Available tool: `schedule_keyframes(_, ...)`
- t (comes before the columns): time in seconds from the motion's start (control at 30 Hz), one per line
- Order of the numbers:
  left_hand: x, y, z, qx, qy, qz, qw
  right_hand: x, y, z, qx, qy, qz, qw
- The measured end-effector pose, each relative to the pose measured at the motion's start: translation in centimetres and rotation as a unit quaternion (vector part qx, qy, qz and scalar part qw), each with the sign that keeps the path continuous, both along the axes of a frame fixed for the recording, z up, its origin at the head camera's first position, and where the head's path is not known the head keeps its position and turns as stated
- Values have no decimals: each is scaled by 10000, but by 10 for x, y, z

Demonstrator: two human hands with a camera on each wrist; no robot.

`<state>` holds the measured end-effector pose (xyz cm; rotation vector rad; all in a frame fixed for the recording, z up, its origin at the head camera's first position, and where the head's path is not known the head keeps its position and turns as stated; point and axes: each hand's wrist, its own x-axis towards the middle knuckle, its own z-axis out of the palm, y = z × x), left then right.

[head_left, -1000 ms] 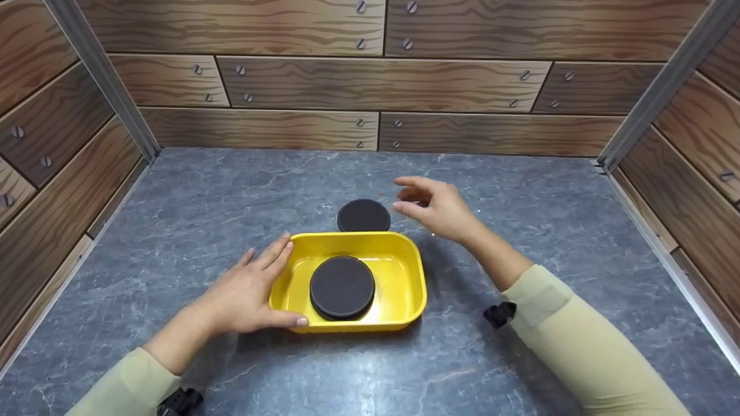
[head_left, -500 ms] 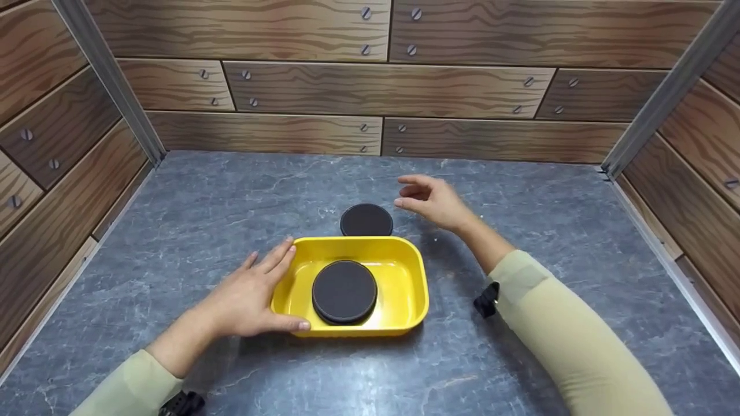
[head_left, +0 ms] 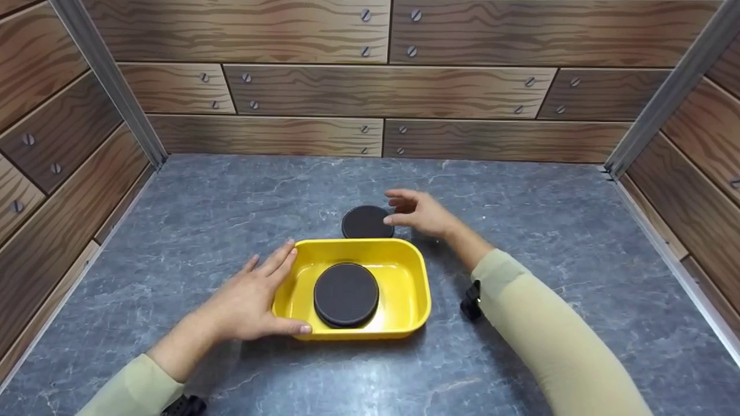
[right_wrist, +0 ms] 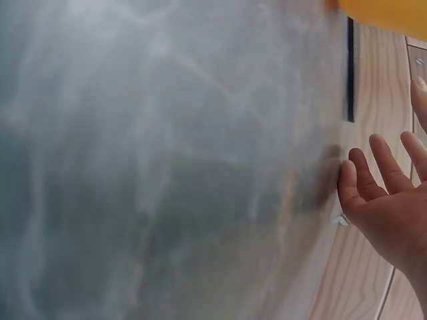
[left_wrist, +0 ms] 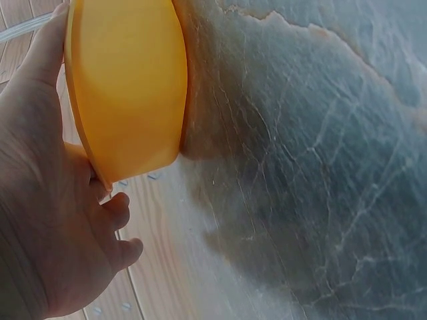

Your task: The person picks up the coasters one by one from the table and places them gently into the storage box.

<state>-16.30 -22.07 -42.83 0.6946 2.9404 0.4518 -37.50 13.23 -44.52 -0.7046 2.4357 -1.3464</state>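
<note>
A yellow rectangular tray (head_left: 404,283) stands on the tabletop, long side toward me. My left hand (head_left: 245,303) grips its left end, thumb along the front rim and fingers at the back left corner. Inside, left of the middle, lies a short stack of round black coasters (head_left: 347,293) with stitched edges. Another black coaster (head_left: 363,221) lies flat behind the tray, its near edge hidden by the back rim. Over that coaster's right edge hovers my right hand (head_left: 425,214), thumb and fingers parted with nothing between them. The right wrist view shows this coaster (right_wrist: 350,70) edge-on.
A grey marbled tabletop (head_left: 173,231) lies under everything. Wood-patterned panels (head_left: 324,89) rise at the back and both sides, with metal posts (head_left: 110,81) in the corners.
My right hand has moved left and slightly toward me, from beside the coaster to over its right edge. The left hand, tray and coasters hold their places as the view shifts slightly.
</note>
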Motion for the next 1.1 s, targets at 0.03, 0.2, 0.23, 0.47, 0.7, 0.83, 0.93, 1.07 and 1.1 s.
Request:
schedule_keyframes(0.03,0,0,0,28,3,0,10000,0,-1,-1,64,-31,49,10000)
schedule_keyframes(0.2,-1,0,1,53,-5,21,10000,-3,-4,-2,417,-62,333,9986)
schedule_keyframes(0.23,-1,0,1,34,-7,31,10000,-3,-5,-3,499,-48,385,9980)
schedule_keyframes(0.47,0,-1,1,-1,55,1,10000,-4,-12,-4,1034,42,527,9932)
schedule_keyframes(0.7,0,-1,1,2,-6,41,10000,-4,-18,-7,1370,370,659,9877)
schedule_keyframes(0.83,0,0,1,16,-25,38,10000,-3,-19,-8,1404,395,646,9872)
schedule_keyframes(0.93,1,0,1,13,-7,34,10000,-3,-20,-8,1413,420,689,9867)
schedule_keyframes(1.07,1,0,0,43,7,15,10000,-1,-19,-6,1520,538,771,9839)
schedule_keyframes(1.1,1,0,-1,57,3,13,10000,0,-19,-6,1557,546,766,9833)
